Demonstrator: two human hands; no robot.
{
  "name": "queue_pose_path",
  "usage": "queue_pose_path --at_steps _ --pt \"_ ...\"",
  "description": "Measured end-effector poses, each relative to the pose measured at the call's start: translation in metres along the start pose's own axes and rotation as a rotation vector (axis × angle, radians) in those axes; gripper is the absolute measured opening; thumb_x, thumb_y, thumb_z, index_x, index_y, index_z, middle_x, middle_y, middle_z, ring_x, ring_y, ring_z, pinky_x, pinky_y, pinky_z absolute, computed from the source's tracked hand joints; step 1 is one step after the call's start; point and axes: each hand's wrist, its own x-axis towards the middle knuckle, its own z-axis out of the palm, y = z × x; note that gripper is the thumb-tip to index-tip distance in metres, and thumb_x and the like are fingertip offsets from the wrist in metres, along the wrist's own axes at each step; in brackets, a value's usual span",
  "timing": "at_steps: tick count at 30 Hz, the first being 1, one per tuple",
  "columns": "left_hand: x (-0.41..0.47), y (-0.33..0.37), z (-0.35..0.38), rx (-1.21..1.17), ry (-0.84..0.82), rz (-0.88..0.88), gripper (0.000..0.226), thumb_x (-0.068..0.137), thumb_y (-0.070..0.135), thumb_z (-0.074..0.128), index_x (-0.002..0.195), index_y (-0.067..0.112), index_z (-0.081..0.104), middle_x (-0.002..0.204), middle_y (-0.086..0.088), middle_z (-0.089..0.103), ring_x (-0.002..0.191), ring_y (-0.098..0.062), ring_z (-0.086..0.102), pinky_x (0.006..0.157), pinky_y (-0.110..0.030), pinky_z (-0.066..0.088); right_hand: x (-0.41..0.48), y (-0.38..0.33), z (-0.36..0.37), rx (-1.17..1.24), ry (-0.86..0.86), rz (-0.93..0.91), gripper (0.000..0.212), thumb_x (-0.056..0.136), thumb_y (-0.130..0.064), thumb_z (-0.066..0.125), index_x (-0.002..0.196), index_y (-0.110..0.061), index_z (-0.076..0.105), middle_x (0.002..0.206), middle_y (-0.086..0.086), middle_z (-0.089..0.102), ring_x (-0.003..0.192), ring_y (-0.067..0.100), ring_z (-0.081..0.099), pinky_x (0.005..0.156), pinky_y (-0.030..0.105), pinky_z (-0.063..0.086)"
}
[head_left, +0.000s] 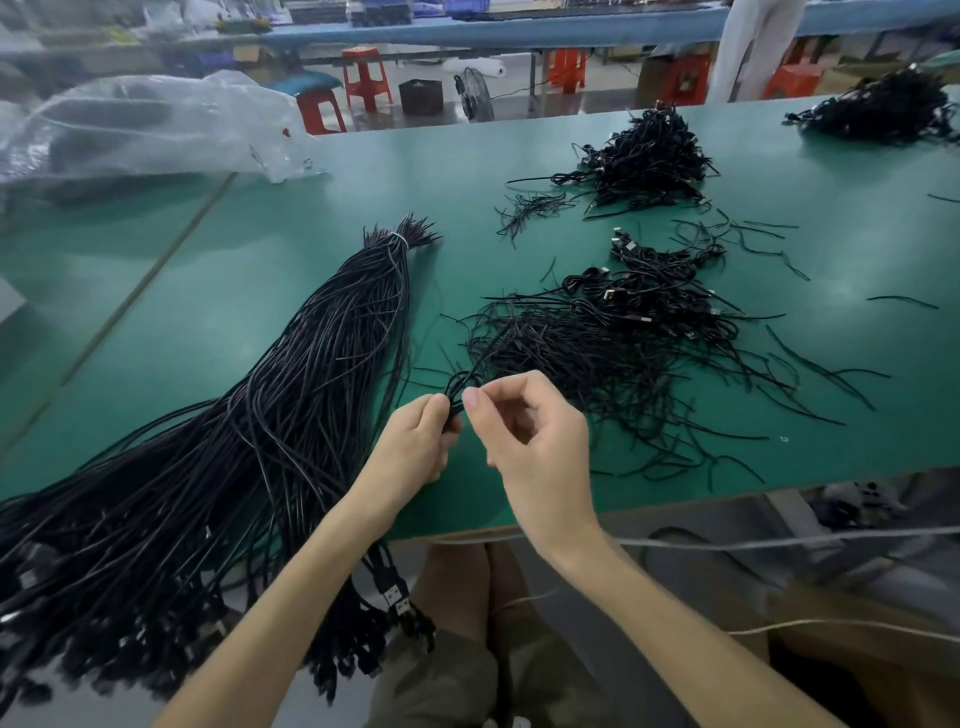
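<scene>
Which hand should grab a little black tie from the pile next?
Probably the right hand. The pile of ties lies just beyond it, while the left hand grips the looped cable and sits farther away.

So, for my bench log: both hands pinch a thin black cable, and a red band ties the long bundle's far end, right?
Not red: the head view shows a white band tying the long bundle. Left hand and right hand do pinch the cable.

Cable bundle (291, 395) left on table (260, 218) – tie heap (597, 338) right, coiled cables (649, 161) behind
</scene>
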Motion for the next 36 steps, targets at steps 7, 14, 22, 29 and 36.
queue_pose_path --at_steps 7,14,22,29,36 --pt "-0.006 0.002 0.009 -0.03 -0.061 0.077 0.039 0.112 0.027 0.036 0.076 0.015 0.046 0.062 0.008 0.037 0.051 -0.009 0.026 0.045 -0.021 0.025 0.007 0.013 -0.008 -0.08 -0.017 0.201 0.015 0.094 -0.026 0.073 0.082 -0.017 0.07 0.068 -0.006 0.068 0.059 0.007 0.057 0.065 0.025 0.046" --pt "-0.01 0.003 0.007 -0.013 -0.114 0.105 0.037 0.111 0.036 0.035 0.088 0.01 0.047 0.067 0.004 0.035 0.053 -0.008 0.026 0.046 -0.02 0.025 0.005 0.025 -0.009 -0.081 -0.032 0.251 0.018 0.091 -0.027 0.075 0.079 -0.016 0.07 0.054 -0.014 0.06 0.054 0.003 0.055 0.061 0.023 0.044" --pt "-0.014 0.006 0.005 0.019 -0.086 0.074 0.043 0.111 0.032 0.037 0.073 0.014 0.039 0.057 0.01 0.031 0.049 -0.01 0.023 0.044 -0.022 0.022 0.002 0.028 -0.018 -0.022 -0.182 0.262 0.018 0.091 -0.03 0.077 0.084 -0.014 0.071 0.06 -0.006 0.065 0.054 0.008 0.057 0.058 0.022 0.047" --pt "-0.022 0.017 -0.009 -0.047 -0.279 0.009 0.046 0.108 0.04 0.042 0.067 0.022 0.05 0.058 0.008 0.033 0.049 -0.01 0.023 0.044 -0.019 0.021 0.018 0.025 -0.039 0.147 -0.444 0.294 0.064 0.076 -0.04 0.086 0.134 -0.044 0.06 0.13 -0.001 0.063 0.111 0.014 0.063 0.106 0.042 0.047" --pt "-0.027 0.027 -0.016 -0.013 -0.443 0.001 0.042 0.106 0.044 0.046 0.072 0.02 0.051 0.061 0.006 0.025 0.052 -0.012 0.021 0.048 -0.022 0.018 0.01 0.021 -0.034 0.335 -0.601 0.277 0.05 0.084 -0.019 0.084 0.131 -0.023 0.067 0.133 0.004 0.067 0.133 0.019 0.056 0.118 0.048 0.037"
